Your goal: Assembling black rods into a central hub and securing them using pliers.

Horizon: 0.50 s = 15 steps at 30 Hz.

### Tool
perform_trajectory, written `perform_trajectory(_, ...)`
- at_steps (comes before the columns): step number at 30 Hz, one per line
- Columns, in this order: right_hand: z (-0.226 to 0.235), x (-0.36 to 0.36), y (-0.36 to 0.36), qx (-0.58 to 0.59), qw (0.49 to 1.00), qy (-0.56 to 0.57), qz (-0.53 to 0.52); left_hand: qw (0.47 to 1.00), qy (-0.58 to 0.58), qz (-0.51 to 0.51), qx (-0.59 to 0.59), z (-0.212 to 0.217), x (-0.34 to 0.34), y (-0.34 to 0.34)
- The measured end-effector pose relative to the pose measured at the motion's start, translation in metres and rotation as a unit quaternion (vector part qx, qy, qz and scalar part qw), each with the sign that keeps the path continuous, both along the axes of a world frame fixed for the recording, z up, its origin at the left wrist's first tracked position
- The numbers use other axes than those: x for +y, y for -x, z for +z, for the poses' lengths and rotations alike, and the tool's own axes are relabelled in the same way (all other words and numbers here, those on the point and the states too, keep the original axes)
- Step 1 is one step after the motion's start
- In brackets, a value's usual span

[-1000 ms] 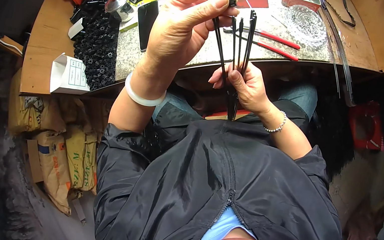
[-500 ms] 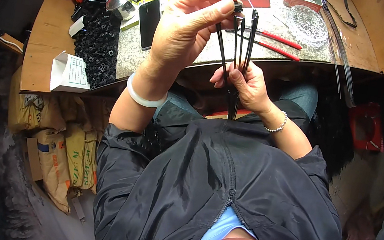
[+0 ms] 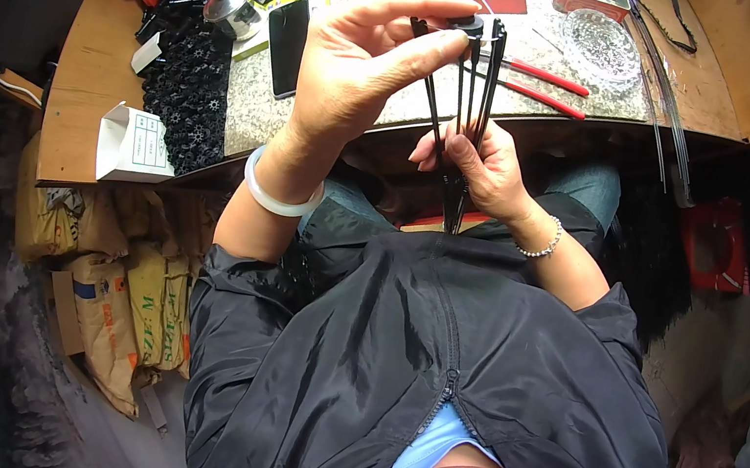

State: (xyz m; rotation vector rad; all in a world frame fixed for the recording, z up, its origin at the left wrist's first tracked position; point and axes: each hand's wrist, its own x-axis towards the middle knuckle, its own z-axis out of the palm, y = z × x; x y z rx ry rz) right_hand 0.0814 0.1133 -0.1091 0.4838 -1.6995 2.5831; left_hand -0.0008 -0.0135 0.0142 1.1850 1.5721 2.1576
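Between the thumb and fingertips of my left hand [image 3: 359,63] is a small round black plastic piece [image 3: 469,26], held over the table's front part. My right hand [image 3: 490,169] is closed round a bundle of thin black rods [image 3: 493,70] that look like umbrella ribs. The rods fan out upward from my right hand. Their upper ends stand close to the round piece, and one rod leans left, near my left thumb. Whether any rod is joined to the piece, I cannot tell. The lower ends hang below my right hand, near my lap.
Red-handled pliers [image 3: 545,76] lie on the speckled board [image 3: 250,124], with a glass dish [image 3: 604,49] to their right. A phone [image 3: 285,46], a metal pot [image 3: 231,5] and a heap of black star-shaped parts [image 3: 185,93] are at left. Long rods [image 3: 674,135] overhang the edge at right.
My left hand has tilted and lowered slightly, bringing the round piece a little down and right. The leftmost rod's top now shows left of my thumb. My right hand stays put with the bundle.
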Motion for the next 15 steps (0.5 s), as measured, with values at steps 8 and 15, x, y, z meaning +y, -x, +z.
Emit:
perform_trajectory(8, 0.040, 0.015, 0.013, 0.094, 0.994, 0.031, -0.056, 0.999, -0.015, -0.010, 0.047, -0.004, -0.001, 0.006)
perform_trajectory(15, 0.060, 0.025, 0.021, 0.058, 0.989, 0.130, 0.040, 0.998, 0.010, -0.018, 0.065, 0.004, 0.000, -0.001)
